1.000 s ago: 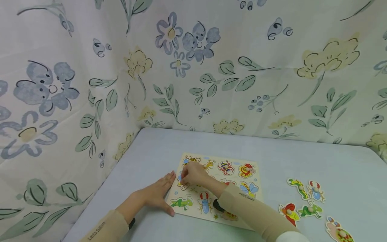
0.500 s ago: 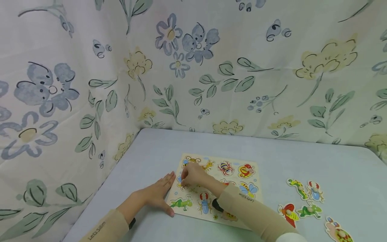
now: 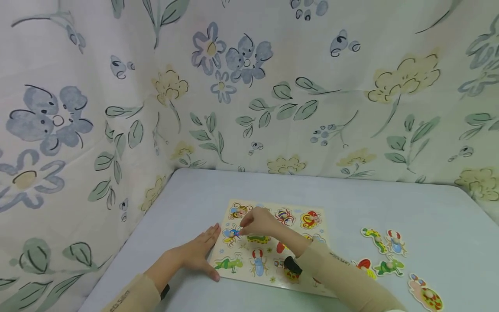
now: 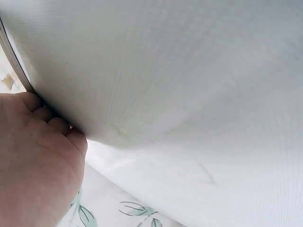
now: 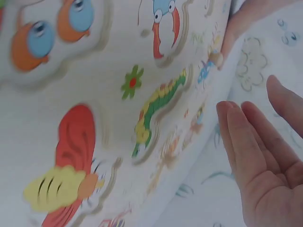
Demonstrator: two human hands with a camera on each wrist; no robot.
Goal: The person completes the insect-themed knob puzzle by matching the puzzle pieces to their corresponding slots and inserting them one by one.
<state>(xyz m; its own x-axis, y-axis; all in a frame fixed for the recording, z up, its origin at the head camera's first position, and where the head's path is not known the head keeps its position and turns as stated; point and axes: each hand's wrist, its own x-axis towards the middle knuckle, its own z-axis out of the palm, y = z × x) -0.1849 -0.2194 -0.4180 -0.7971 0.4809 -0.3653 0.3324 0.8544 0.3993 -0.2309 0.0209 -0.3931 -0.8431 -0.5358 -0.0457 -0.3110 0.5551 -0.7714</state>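
Observation:
My left hand (image 3: 196, 255) rests against the left side of a wooden puzzle board (image 3: 265, 277), fingers along the edge and thumb at the near corner. In the left wrist view its fingertips meet the board's edge. A blue-winged insect piece (image 3: 231, 234) with a round knob lies in the left column of the board. Just right of that piece is my right hand (image 3: 260, 222), over the board. Its fingers are extended and the thumb stands apart in the right wrist view, with nothing between them. Beyond the fingertips, the caterpillar picture (image 5: 158, 109) shows on the board.
Several loose knobbed pieces lie right of the board: a caterpillar (image 3: 375, 240), a stag beetle (image 3: 396, 242), a grasshopper (image 3: 390, 266), a red-winged butterfly (image 3: 364, 265) partly behind the right sleeve, and a spotted ladybird (image 3: 426, 294). A floral curtain (image 3: 280, 86) hangs behind the table.
My right hand has let go of the blue-winged insect piece and moved a little right, uncovering it. The left hand keeps its place at the board's edge. The head view has shifted slightly.

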